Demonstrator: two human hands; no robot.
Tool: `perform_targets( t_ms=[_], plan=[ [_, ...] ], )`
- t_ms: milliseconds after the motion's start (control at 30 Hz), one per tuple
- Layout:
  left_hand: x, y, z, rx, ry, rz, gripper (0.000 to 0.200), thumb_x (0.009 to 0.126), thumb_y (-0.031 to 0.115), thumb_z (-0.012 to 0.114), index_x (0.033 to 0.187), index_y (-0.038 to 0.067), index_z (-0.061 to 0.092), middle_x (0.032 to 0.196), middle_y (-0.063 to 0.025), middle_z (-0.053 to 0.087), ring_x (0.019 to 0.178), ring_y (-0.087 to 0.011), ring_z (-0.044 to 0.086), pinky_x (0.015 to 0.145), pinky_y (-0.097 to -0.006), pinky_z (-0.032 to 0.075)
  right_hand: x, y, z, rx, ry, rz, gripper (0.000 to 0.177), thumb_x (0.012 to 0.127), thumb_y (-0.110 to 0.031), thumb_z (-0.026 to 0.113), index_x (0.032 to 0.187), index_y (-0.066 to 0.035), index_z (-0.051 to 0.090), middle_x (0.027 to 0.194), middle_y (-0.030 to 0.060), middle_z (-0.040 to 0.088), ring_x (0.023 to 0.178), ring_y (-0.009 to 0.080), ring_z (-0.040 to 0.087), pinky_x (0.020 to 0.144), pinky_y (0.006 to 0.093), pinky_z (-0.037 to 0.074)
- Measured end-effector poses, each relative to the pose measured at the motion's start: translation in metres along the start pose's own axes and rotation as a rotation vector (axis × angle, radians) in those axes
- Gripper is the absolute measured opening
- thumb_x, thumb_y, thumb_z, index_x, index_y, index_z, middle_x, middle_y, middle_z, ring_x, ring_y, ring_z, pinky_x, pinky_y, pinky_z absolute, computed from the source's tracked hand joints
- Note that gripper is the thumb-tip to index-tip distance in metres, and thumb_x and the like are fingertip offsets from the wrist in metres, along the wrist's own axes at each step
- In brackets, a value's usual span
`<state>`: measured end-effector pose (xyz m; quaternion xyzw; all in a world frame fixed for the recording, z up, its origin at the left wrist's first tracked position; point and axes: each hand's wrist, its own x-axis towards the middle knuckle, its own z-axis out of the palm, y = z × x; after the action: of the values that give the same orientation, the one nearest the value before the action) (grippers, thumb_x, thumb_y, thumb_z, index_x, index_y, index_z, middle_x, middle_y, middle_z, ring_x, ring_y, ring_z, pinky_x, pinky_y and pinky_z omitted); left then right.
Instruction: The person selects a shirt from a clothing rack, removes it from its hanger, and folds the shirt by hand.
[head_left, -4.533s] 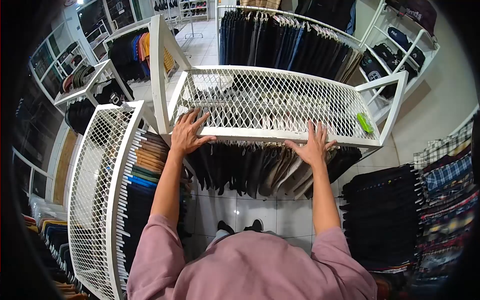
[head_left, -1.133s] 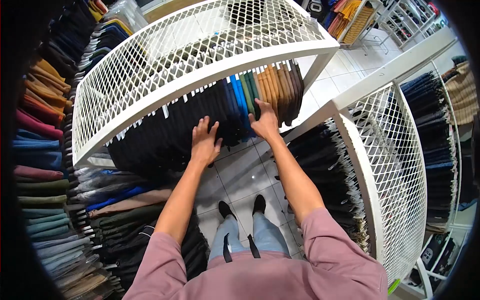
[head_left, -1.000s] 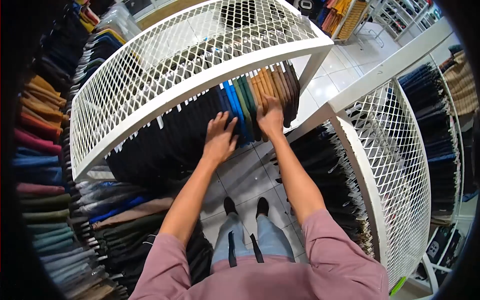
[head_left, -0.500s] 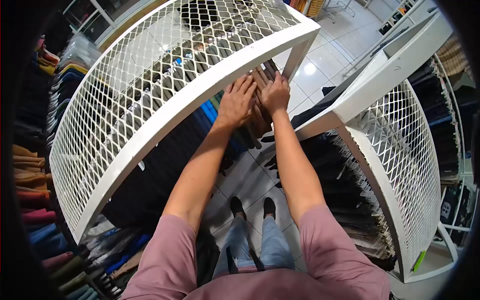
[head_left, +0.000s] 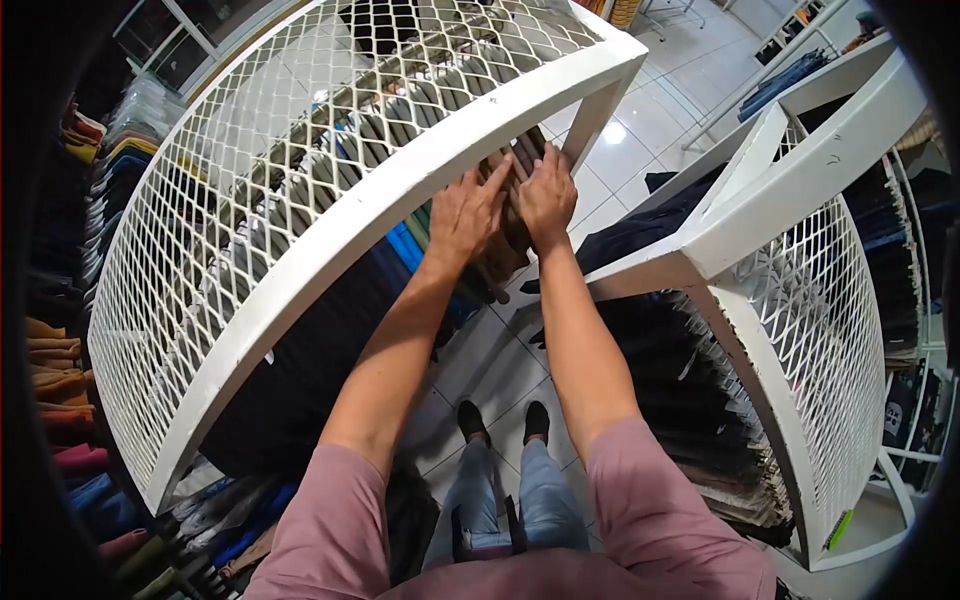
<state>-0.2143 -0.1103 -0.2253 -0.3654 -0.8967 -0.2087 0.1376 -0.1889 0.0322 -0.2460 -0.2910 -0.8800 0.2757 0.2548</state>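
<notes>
Contact | left hand (head_left: 465, 210) flat-open against brown hanging trousers (head_left: 500, 262), bunching them | right hand (head_left: 547, 195) curled alongside, grip hidden under white mesh rack-top (head_left: 330, 245)

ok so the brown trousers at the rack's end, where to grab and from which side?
Probably grip the brown trousers at their upper edge, just under the white rack rim, coming in from the aisle side below it. They hang edge-on and tightly packed, and the mesh top blocks access from above. The left hand and right hand sit there.
</notes>
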Motion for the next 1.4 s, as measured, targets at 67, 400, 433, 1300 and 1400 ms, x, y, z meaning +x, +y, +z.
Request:
perform_targets(
  t_ms=[67,400,433,1300,1400],
  plan=[
    [-0.008,-0.009,0.009,0.093,0.121,0.11,0.054,0.09,0.026,0.07,0.143,0.024,0.059,0.153,-0.017,0.044,0.141,-0.034,0.042,0.116,-0.052,0.032,0.003,0.0,-0.005,0.007,0.018,-0.08,0.039,0.103,-0.019,0.049,0.137,-0.004,0.057,0.135,0.0192,0.061,0.117,0.0397,0.063,0.099,0.0481,0.05],
    [0.004,0.005,0.021,0.099,0.134,0.035,0.04,0.092,0.027,0.068,0.131,0.018,0.065,0.159,-0.0099,0.043,0.147,-0.0335,0.037,0.118,-0.0575,0.025,0.035,-0.003,-0.006,-0.13,-0.343,0.02,0.047,0.098,-0.031,0.059,0.135,-0.003,0.052,0.139,0.0244,0.056,0.122,0.041,0.061,0.099,0.0507,0.052],
    [0.003,0.005,0.026,0.097,0.135,0.035,0.04,0.092,0.027,0.068,0.131,0.018,0.065,0.159,-0.0099,0.043,0.147,-0.0335,0.037,0.118,-0.0575,0.025,0.036,-0.002,-0.004,-0.131,-0.343,0.02,0.047,0.098,-0.031,0.059,0.135,-0.003,0.052,0.139,0.0244,0.056,0.122,0.041,0.061,0.099,0.0507,0.052],
    [-0.008,-0.003,0.018,0.071,0.029,0.015,0.061,0.095,0.036,0.063,0.154,0.038,0.047,0.164,-0.0031,0.037,0.152,-0.0285,0.029,0.122,-0.0569,0.017,0.016,-0.016,-0.011,-0.392,-0.005,-0.038,0.036,0.102,-0.037,0.055,0.109,-0.003,0.066,0.115,0.0196,0.069,0.104,0.037,0.066,0.088,0.049,0.053],
    [-0.007,-0.002,0.017,0.069,0.029,0.022,0.068,0.091,0.034,0.068,0.155,0.039,0.046,0.163,-0.0043,0.038,0.152,-0.0301,0.029,0.122,-0.0583,0.016,0.015,-0.01,-0.009,-0.233,0.165,-0.048,0.032,0.101,-0.031,0.058,0.104,0.0,0.064,0.11,0.0205,0.067,0.102,0.0378,0.065,0.085,0.0493,0.053]
  ],
)
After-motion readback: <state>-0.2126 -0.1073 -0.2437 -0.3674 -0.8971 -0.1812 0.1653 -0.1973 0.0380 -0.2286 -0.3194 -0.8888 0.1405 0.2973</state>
